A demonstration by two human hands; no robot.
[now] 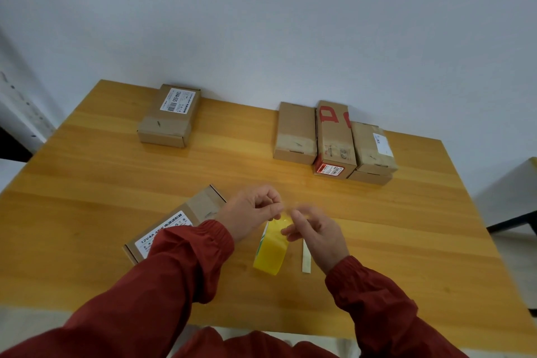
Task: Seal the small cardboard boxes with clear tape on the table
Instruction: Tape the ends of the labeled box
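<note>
A yellow tape roll (pixel 270 250) stands on edge on the wooden table (pixel 87 183), in front of me. My left hand (pixel 250 212) is just above and left of the roll, thumb and fingers pinched on the thin, barely visible free end of the tape. My right hand (pixel 315 234) is blurred, and its curled fingers hold the top of the roll. A small cardboard box with a white label (pixel 177 224) lies to the left, partly hidden under my left forearm.
A pale narrow strip (pixel 306 259) lies on the table just right of the roll. One labelled box (pixel 170 116) sits at the back left. Several boxes (pixel 334 139) are packed together at the back right. A wall stands behind the table.
</note>
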